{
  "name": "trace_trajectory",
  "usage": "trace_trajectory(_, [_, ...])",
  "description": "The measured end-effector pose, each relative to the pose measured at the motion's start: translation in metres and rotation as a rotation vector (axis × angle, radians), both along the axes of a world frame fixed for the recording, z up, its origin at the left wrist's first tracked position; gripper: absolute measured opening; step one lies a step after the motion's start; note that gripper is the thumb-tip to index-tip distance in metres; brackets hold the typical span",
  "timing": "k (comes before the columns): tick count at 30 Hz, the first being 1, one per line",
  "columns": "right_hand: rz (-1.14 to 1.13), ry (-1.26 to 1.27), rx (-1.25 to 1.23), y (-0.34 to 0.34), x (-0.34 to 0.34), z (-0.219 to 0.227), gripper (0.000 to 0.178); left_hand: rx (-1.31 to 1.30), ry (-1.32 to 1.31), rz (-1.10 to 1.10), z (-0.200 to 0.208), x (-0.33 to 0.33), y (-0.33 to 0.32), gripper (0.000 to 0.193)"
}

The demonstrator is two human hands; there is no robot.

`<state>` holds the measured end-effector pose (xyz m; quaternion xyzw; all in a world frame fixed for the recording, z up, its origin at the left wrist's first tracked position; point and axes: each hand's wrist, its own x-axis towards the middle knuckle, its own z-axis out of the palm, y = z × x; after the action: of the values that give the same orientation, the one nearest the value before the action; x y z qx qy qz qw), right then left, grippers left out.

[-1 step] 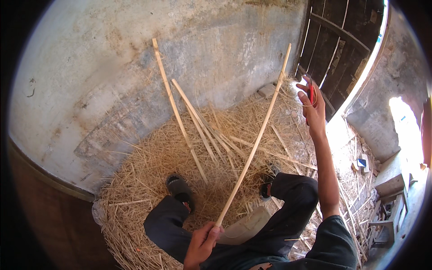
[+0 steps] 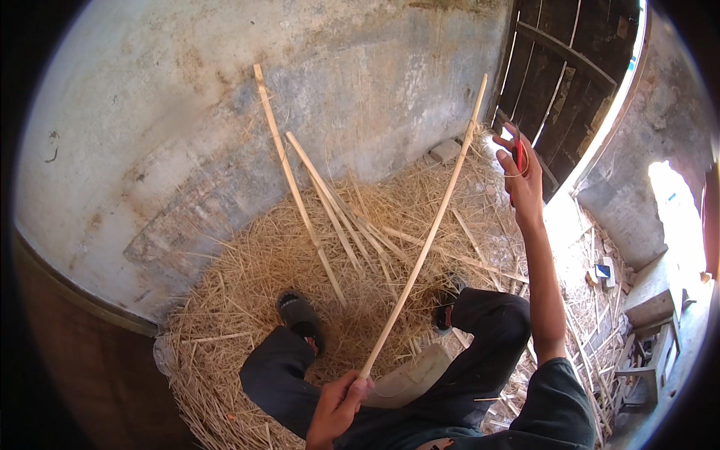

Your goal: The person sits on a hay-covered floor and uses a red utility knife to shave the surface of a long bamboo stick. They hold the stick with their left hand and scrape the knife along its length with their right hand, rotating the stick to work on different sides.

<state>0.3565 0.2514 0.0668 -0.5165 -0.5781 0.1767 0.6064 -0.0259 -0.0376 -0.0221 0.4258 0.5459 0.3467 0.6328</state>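
My left hand (image 2: 340, 407) is closed round the near end of a long pale wooden stick (image 2: 424, 253). The stick slants up and away to the right, and its far tip stands in front of the wall. Raised at the right, my right hand (image 2: 523, 180) holds a red-handled tool (image 2: 519, 155) with a dark metal end. Its fingers are partly spread around the tool, whose exact kind I cannot make out. This hand is apart from the stick. Several similar pale sticks (image 2: 298, 199) stand beyond my feet, some leaning on the wall.
Straw and shavings (image 2: 240, 300) cover the floor round my sandals (image 2: 298, 313). A pale block (image 2: 409, 379) lies between my legs. A stained wall (image 2: 172, 97) rises ahead, with a dark plank door (image 2: 555, 75) at the right. A brick (image 2: 445, 151) sits near the wall; a wooden stool (image 2: 652, 360) stands far right.
The far end of the held stick has shifted very slightly to the right. Both hands keep their places.
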Motion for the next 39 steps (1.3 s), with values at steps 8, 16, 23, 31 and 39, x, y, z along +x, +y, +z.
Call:
trace_trajectory(8, [-0.077,-0.131,0.011,0.025,0.006,0.004,0.041,0.063,0.096,-0.059,-0.002,-0.001,0.0,0.03])
trace_trajectory(16, [-0.23,0.084,0.158,0.037,0.036,-0.016,0.027,0.137,0.208,0.03,0.001,-0.007,0.001,0.034])
trace_trajectory(23, [-0.249,0.004,-0.098,0.041,0.11,-0.03,0.034,0.131,0.255,0.127,-0.005,-0.021,0.004,0.034])
trace_trajectory(31, [0.083,-0.121,-0.353,0.027,0.035,-0.027,0.053,0.046,0.089,0.047,-0.008,-0.016,0.002,0.035])
trace_trajectory(39, [0.06,-0.108,-0.112,0.046,0.018,-0.022,0.04,0.122,0.19,-0.058,-0.007,-0.009,0.005,0.032])
